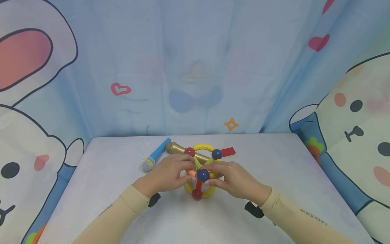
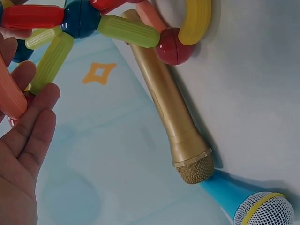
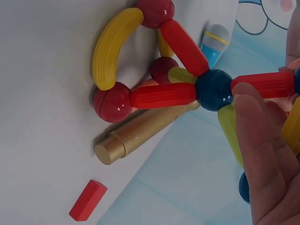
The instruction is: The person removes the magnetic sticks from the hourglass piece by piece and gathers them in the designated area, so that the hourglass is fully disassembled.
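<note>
A construction of magnetic rods and balls stands on the table between both hands. My left hand [image 1: 170, 172] is at its left, holding an orange curved magnetic rod [image 2: 12, 91] between fingers and thumb. From the right, my right hand [image 1: 237, 178] grips a yellow curved magnetic rod [image 1: 213, 175] beside the upper blue ball [image 1: 203, 175]. Below that ball, a red straight rod [image 3: 265, 85] leads to a central blue ball [image 3: 213, 90], from which red and green rods [image 2: 129, 31] spread. Red balls [image 3: 113, 102] and yellow curved rods [image 3: 112, 49] form the base. Fingers partly hide the upper part.
Behind the construction lies a gold microphone [image 2: 171, 101]. A blue toy microphone [image 1: 156, 152] with a silver head is at its left. A red block [image 3: 88, 200] lies at the back right of the white table [image 1: 274, 162]. A printed blue curtain [image 1: 198, 40] hangs behind.
</note>
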Action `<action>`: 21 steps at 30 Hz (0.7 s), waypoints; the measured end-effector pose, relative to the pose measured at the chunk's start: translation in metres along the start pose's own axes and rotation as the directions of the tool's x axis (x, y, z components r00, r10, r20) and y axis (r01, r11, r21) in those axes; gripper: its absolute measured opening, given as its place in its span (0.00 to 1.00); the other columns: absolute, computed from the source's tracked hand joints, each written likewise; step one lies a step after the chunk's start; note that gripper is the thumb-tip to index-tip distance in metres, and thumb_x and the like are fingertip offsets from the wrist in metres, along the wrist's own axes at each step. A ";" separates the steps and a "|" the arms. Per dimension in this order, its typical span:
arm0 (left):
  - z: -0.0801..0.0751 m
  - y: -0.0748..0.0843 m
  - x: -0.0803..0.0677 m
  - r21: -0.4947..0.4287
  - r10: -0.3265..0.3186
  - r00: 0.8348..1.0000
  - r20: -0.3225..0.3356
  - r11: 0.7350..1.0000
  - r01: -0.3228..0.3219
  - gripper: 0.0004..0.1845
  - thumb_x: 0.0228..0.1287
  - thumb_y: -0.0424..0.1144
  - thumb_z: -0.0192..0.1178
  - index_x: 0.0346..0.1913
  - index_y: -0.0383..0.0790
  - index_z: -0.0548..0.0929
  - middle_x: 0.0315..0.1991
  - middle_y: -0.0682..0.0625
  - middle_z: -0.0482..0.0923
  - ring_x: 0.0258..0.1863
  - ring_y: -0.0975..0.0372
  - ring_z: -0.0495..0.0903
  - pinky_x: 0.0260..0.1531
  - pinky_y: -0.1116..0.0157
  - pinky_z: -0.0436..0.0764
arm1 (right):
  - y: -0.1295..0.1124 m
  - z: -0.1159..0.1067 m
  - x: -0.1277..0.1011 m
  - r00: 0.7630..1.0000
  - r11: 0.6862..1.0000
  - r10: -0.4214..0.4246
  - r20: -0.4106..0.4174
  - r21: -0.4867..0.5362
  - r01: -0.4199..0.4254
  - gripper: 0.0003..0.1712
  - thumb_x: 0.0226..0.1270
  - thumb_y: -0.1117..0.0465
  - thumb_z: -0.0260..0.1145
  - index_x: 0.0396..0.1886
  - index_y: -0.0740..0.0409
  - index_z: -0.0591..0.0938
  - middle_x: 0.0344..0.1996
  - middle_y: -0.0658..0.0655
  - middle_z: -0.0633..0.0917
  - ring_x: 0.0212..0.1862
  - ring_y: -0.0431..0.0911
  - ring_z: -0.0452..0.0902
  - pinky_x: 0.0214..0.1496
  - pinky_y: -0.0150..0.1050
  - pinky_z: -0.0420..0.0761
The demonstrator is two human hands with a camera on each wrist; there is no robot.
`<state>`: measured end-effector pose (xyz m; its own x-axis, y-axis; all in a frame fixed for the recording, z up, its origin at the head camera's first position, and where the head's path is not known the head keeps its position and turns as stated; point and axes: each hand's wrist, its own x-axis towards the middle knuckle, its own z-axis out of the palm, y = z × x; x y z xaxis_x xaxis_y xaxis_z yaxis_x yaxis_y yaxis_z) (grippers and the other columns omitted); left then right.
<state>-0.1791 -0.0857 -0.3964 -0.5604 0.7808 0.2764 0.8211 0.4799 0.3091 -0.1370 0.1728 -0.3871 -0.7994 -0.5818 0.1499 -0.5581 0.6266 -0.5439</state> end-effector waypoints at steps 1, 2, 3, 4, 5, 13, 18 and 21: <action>0.000 0.000 0.000 -0.001 0.000 1.000 0.002 1.000 0.000 0.12 0.66 0.51 0.66 0.46 0.49 0.86 0.48 0.59 0.78 0.49 0.65 0.76 0.55 0.65 0.75 | 0.000 0.000 0.000 1.000 1.000 0.003 0.002 -0.002 -0.003 0.33 0.60 0.35 0.65 0.60 0.46 0.81 0.51 0.41 0.84 0.42 0.32 0.82 0.45 0.37 0.84; 0.000 0.000 0.000 -0.003 -0.001 1.000 0.003 1.000 0.001 0.12 0.66 0.51 0.66 0.46 0.49 0.86 0.48 0.59 0.78 0.50 0.65 0.76 0.56 0.65 0.75 | 0.000 0.000 0.000 1.000 1.000 0.006 0.003 -0.006 -0.006 0.33 0.59 0.35 0.65 0.60 0.46 0.81 0.51 0.41 0.84 0.42 0.32 0.82 0.45 0.36 0.84; 0.000 -0.001 0.000 -0.005 0.000 1.000 0.004 1.000 0.000 0.12 0.66 0.51 0.66 0.46 0.49 0.86 0.48 0.59 0.78 0.50 0.65 0.76 0.56 0.65 0.75 | 0.000 0.000 0.000 1.000 1.000 0.008 0.004 -0.007 -0.008 0.33 0.59 0.35 0.66 0.61 0.46 0.81 0.51 0.41 0.84 0.42 0.32 0.82 0.45 0.36 0.84; 0.000 -0.001 0.000 -0.006 0.000 1.000 0.005 1.000 0.000 0.12 0.66 0.51 0.66 0.46 0.49 0.86 0.49 0.59 0.78 0.50 0.64 0.76 0.56 0.64 0.75 | 0.000 0.000 0.000 1.000 1.000 0.009 0.005 -0.011 -0.009 0.33 0.59 0.35 0.66 0.61 0.46 0.81 0.51 0.41 0.84 0.42 0.32 0.82 0.45 0.35 0.83; 0.000 -0.001 0.000 -0.009 -0.001 1.000 0.006 1.000 0.001 0.13 0.66 0.50 0.66 0.46 0.49 0.86 0.49 0.59 0.78 0.50 0.64 0.76 0.57 0.64 0.74 | 0.000 0.000 0.001 1.000 1.000 0.012 0.005 -0.015 -0.012 0.33 0.59 0.35 0.66 0.61 0.46 0.81 0.51 0.40 0.84 0.42 0.32 0.82 0.45 0.34 0.83; 0.000 0.000 -0.002 -0.015 -0.014 1.000 0.021 1.000 0.014 0.13 0.66 0.49 0.66 0.48 0.48 0.85 0.52 0.58 0.78 0.53 0.63 0.75 0.59 0.63 0.74 | 0.001 0.001 0.001 1.000 1.000 0.009 0.008 -0.006 -0.009 0.33 0.59 0.36 0.66 0.60 0.47 0.81 0.51 0.41 0.84 0.43 0.32 0.82 0.46 0.37 0.84; -0.002 0.001 -0.002 -0.026 -0.031 0.999 0.036 0.999 0.032 0.13 0.67 0.50 0.65 0.48 0.48 0.85 0.55 0.56 0.79 0.56 0.62 0.75 0.61 0.61 0.73 | 0.001 0.001 0.001 1.000 1.000 0.002 0.005 -0.011 -0.002 0.33 0.59 0.36 0.66 0.60 0.46 0.81 0.51 0.40 0.84 0.43 0.32 0.82 0.45 0.37 0.84; -0.002 0.002 -0.003 -0.037 -0.038 0.998 0.043 0.999 0.039 0.12 0.67 0.50 0.64 0.46 0.48 0.85 0.58 0.54 0.78 0.58 0.61 0.75 0.61 0.60 0.72 | 0.000 0.000 0.001 1.000 1.000 0.004 0.006 -0.009 -0.004 0.33 0.59 0.36 0.66 0.61 0.46 0.81 0.50 0.40 0.84 0.43 0.32 0.82 0.45 0.37 0.84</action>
<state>-0.1764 -0.0882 -0.3947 -0.5860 0.7783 0.2255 0.7937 0.4954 0.3529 -0.1381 0.1720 -0.3875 -0.8003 -0.5824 0.1427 -0.5568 0.6335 -0.5372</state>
